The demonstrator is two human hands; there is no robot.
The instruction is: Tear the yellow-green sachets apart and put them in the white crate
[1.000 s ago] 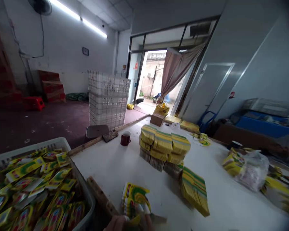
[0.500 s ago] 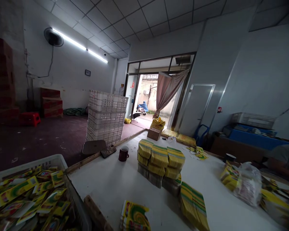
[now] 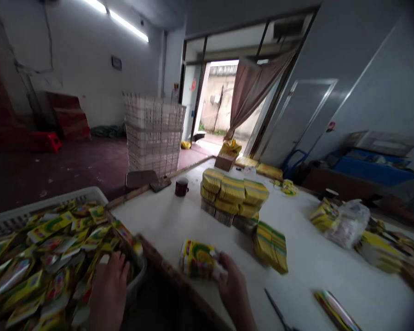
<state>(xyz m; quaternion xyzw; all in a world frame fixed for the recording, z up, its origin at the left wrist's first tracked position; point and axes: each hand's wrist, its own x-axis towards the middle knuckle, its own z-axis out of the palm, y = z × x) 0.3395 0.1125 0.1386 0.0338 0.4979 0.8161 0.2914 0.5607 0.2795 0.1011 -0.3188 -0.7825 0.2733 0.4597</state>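
My left hand [image 3: 109,287] reaches into a white plastic crate [image 3: 100,195] heaped with yellow printed packets [image 3: 51,227]. Its fingers are a little apart and rest on the packets; motion blurs them. My right hand [image 3: 232,287] closes its thumb and fingers at the right end of a small pile of yellow-green packets [image 3: 197,257], which lies near the front edge of the white table [image 3: 152,216]. Farther back on the table are banded stacks of yellow cards or packets [image 3: 232,191]. Another such stack [image 3: 271,248] leans to their right.
Scissors [image 3: 278,308] and a long yellow packet [image 3: 336,310] lie at the front right. A dark mug [image 3: 181,187] and a phone [image 3: 160,184] stand toward the left edge. A clear plastic bag [image 3: 352,225] sits at right, near another person's arm [image 3: 403,207]. Stacked crates [image 3: 153,133] stand beyond.
The view has tilted downward. Both my hands have come into view, the left into the crate, the right onto the small packet pile. Scissors and a long packet now show too.
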